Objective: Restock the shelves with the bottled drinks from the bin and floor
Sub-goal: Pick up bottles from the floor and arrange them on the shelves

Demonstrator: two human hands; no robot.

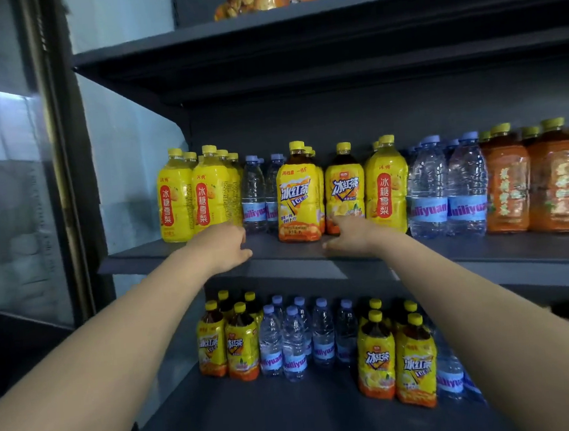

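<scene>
Both bare forearms reach forward and upward from the lower corners of the view and draw closer together towards the hands. The left hand [222, 245] lies palm down over the front edge of the dark grey metal middle shelf [485, 249], its thumb spread to the right and its fingers pointing away, with nothing seen in it. The right hand [351, 233] lies near it at the same edge, palm down, thumb stretched to the left. Its fingers are foreshortened, and whether they grip anything cannot be told. The two thumbs point at each other, apart.
</scene>
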